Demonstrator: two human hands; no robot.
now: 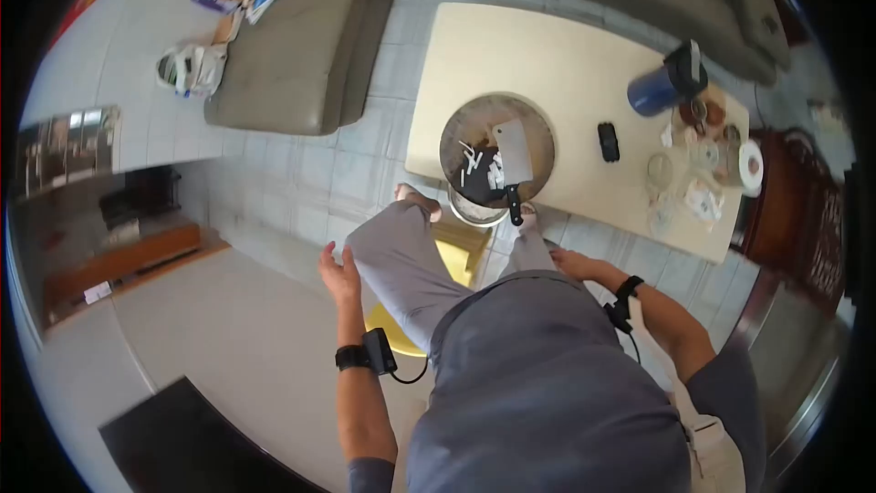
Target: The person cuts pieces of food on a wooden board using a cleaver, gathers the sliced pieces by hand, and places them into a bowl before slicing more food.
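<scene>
My left hand (339,272) is raised beside my left knee, fingers apart, holding nothing. My right hand (575,265) rests near my right thigh; its fingers are partly hidden against the trousers, and I cannot tell whether they hold anything. Ahead of both hands, a round board (464,120) lies at the near edge of the cream table (547,46). On the board are a cleaver (513,153) with a black handle and several white strips (472,159) and pieces. A container with a pale rim (477,211) stands below the board's edge.
A blue jug (653,91), a black object (608,141), glass jars (661,170) and a paper roll (750,168) are on the table. A yellow stool (463,251) is between my legs. Grey-green sofas (278,55) stand left and behind; a carved wooden chair (794,210) stands right.
</scene>
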